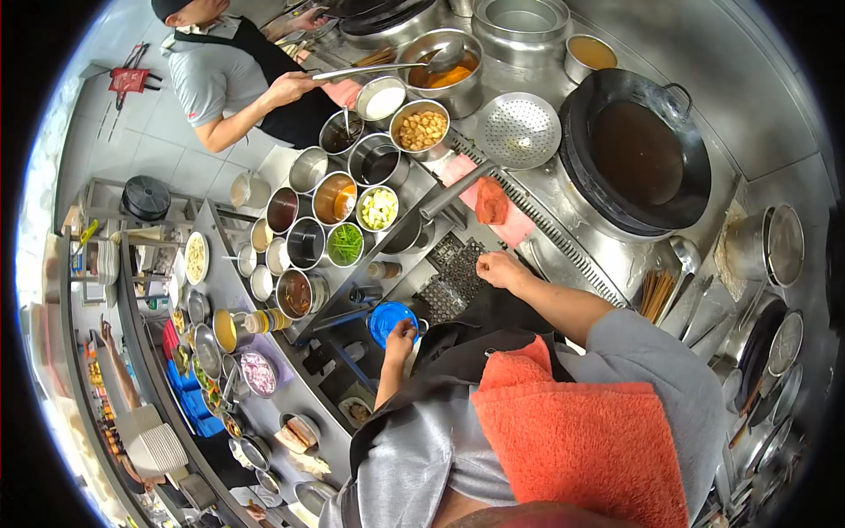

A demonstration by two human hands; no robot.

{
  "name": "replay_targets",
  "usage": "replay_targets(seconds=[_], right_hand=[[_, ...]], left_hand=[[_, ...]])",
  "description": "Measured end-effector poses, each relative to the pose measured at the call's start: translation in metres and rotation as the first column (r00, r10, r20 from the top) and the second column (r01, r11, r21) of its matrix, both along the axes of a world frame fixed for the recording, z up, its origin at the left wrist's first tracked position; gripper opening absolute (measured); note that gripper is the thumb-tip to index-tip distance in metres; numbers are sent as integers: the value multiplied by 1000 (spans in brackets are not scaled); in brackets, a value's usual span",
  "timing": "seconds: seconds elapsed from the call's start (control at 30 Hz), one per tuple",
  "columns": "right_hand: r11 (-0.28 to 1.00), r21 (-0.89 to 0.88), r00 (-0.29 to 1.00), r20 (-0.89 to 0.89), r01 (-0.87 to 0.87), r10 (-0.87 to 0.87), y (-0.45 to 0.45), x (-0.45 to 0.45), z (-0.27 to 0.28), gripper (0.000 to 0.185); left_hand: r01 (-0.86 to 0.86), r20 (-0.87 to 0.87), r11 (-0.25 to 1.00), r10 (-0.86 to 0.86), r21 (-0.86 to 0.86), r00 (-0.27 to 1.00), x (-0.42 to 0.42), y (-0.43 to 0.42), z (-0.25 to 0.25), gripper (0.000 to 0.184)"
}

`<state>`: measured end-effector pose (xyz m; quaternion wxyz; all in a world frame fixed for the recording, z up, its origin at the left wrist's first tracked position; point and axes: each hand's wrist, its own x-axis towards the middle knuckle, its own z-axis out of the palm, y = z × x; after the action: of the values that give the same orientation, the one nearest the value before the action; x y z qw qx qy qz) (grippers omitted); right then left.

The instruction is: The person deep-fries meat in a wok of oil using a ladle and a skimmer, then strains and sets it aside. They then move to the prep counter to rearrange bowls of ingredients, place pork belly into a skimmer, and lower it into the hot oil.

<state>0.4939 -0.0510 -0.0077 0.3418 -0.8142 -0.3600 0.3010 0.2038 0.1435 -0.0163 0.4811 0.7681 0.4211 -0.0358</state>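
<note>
My right hand (502, 268) is curled loosely closed above the dark perforated floor mat (451, 283), and I see nothing in it. Just beyond it, a red cloth (491, 201) lies on a pink cloth (518, 231) at the stove's edge. My left hand (400, 339) is also closed, in front of a round blue container (392, 319); whether it touches the container I cannot tell. A red towel (576, 422) hangs over my right shoulder.
A blackened wok (635, 154) with brown liquid sits on the stove at right, beside a perforated strainer (519, 130). Several metal pots surround chopped greens (345, 244) at left. A co-worker (233, 75) holds a long ladle (378, 69) over an orange-sauce pot (453, 77).
</note>
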Motion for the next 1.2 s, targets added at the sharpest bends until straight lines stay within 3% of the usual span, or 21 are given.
replay_targets(seconds=[0.1, 0.17, 0.27, 0.37, 0.5, 0.6, 0.67, 0.7, 0.73, 0.8, 0.83, 0.87, 0.97, 1.0, 1.03, 1.1, 1.17, 1.2], right_hand=[[998, -7, 998, -4, 66, -66, 3, -4, 14, 14], [984, 24, 984, 22, 175, -175, 1, -10, 23, 15], [931, 66, 920, 142, 360, -365, -27, -26, 25, 19], [837, 35, 834, 77, 546, -547, -78, -67, 37, 21], [677, -76, 672, 241, 732, -700, -167, -157, 46, 20], [602, -265, 653, 413, 753, -635, -279, -239, 33, 18], [171, -394, 353, 454, 903, -818, -351, -295, 45, 17], [-54, -434, 180, 479, 899, -859, -387, -323, 51, 19], [-222, -542, 140, 548, 810, -825, -417, -338, 68, 22], [-475, -427, -35, 715, 769, -698, -476, -371, 92, 22], [-643, -265, -315, 701, 718, -640, -509, -374, 94, 25], [-747, -117, -504, 669, 655, -546, -520, -366, 118, 28], [-727, 44, -576, 644, 685, -504, -602, -336, 123, 37], [-710, 129, -623, 604, 692, -497, -619, -317, 133, 41], [-689, 145, -628, 572, 710, -527, -646, -300, 135, 44], [-640, 248, -648, 555, 728, -522, -704, -266, 135, 47], [-566, 414, -701, 415, 713, -580, -749, -235, 128, 51], [-553, 368, -663, 464, 748, -587, -767, -222, 124, 54]], left_hand=[[74, -70, 995, -70, 64, 995, -24, 30, -17, 34], [284, -183, 954, -263, 97, 947, -55, 47, -40, 32], [541, -314, 841, -518, -16, 796, -94, 77, -85, 29], [684, -393, 714, -677, -146, 622, -103, 109, -119, 26], [777, -454, 577, -779, -251, 432, -56, 155, -146, 22], [783, -465, 565, -784, -259, 411, 30, 178, -152, 20], [703, -439, 656, -736, -274, 516, 96, 185, -145, 18], [623, -409, 723, -686, -298, 601, 128, 183, -140, 18], [523, -370, 783, -621, -336, 691, 156, 178, -133, 17], [370, -284, 835, -501, -406, 818, 198, 151, -119, 16], [333, -262, 845, -464, -418, 847, 210, 137, -114, 16], [334, -259, 863, -445, -379, 857, 209, 105, -98, 15], [364, -318, 897, -432, -250, 844, 195, 24, -82, 11], [534, -124, 759, -611, -374, 782, 188, 31, -160, 10], [622, 32, 645, -683, -444, 730, 155, -4, -125, 13], [824, -113, 512, -858, -242, 500, 98, -68, -127, 14], [896, -206, 413, -903, -164, 378, 64, -111, -138, 16], [908, -234, 387, -908, -159, 347, 54, -132, -139, 17]])
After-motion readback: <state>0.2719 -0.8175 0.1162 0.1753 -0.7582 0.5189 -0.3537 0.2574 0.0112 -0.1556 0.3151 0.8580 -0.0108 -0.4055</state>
